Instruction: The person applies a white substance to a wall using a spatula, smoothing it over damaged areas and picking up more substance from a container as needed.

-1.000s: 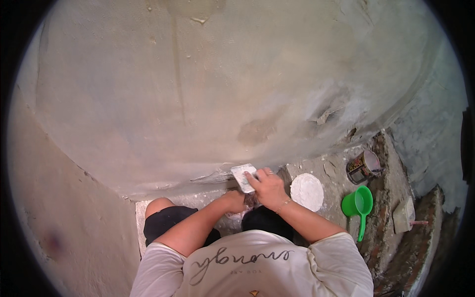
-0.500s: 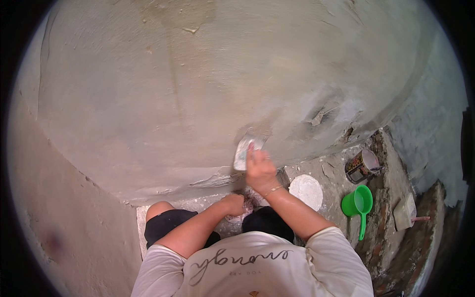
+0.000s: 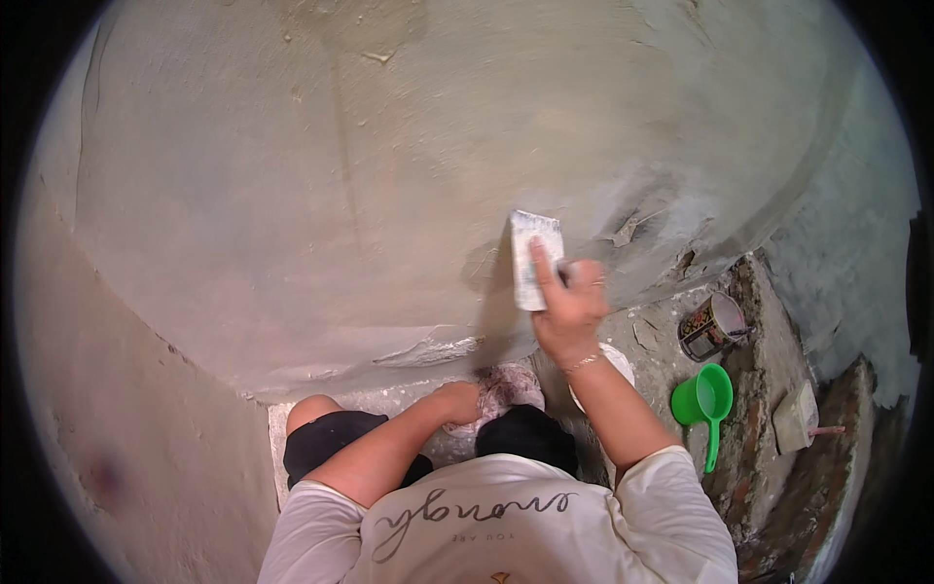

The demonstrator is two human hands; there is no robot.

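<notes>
Head view: the right hand (image 3: 572,313) grips a flat white rectangular spreading blade (image 3: 526,277) before the grey-beige plaster wall (image 3: 243,195), above its lower edge, open wall leftward. The left hand (image 3: 455,402) meets a mottled pinkish-white bundle (image 3: 511,386), grip unclear. Dark script lettering (image 3: 486,509) crosses the white cotton-like T-shirt (image 3: 438,557).

My right hand (image 3: 572,304) grips a white scraper (image 3: 525,255), 1 finger (image 3: 544,270) along its face, before the wall (image 3: 243,195); I can't tell whether it touches. My left hand (image 3: 457,402) sits low, against a smeared lump (image 3: 514,385). My right forearm (image 3: 628,409) partly hides a round white thing (image 3: 619,361); farther right are a can (image 3: 702,336), green dipper (image 3: 689,401) and float (image 3: 793,420).
</notes>
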